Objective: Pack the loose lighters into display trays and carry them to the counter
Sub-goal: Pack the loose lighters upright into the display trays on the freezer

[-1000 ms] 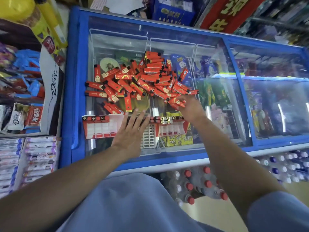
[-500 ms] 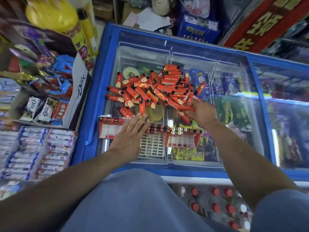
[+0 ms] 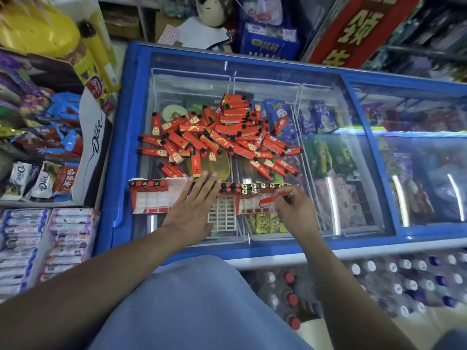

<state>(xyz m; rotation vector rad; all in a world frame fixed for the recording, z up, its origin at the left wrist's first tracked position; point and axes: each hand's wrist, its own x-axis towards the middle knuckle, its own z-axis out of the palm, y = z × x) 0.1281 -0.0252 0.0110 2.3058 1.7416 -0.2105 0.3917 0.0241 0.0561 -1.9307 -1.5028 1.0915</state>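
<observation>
On the freezer lid [image 3: 328, 79], going left to right: the left tray [image 3: 151, 198] sits near the front edge with only a short row of lighters standing along its back, most slots bare. The left hand [image 3: 194, 203] lies flat with fingers straight and spread, pressing on the middle tray [image 3: 222, 215], which shows as a white grid of bare slots beside the palm. Behind these, the pile of loose lighters [image 3: 217, 137] sprawls across the glass, overlapping every way. The right tray [image 3: 255, 198] holds a row of lighters along its back. Over it the right hand [image 3: 293, 208] pinches one lighter [image 3: 267, 202] by its top end, body low above the slots.

The lighters look light, stiff and smooth-cased, so they will likely slip on glass and on each other; pinching across the flat sides near the cap gives control for dropping one base-first into a slot. The trays seem thin card or plastic and may slide or flex, so one needs steadying while being filled and support underneath when lifted.
</observation>
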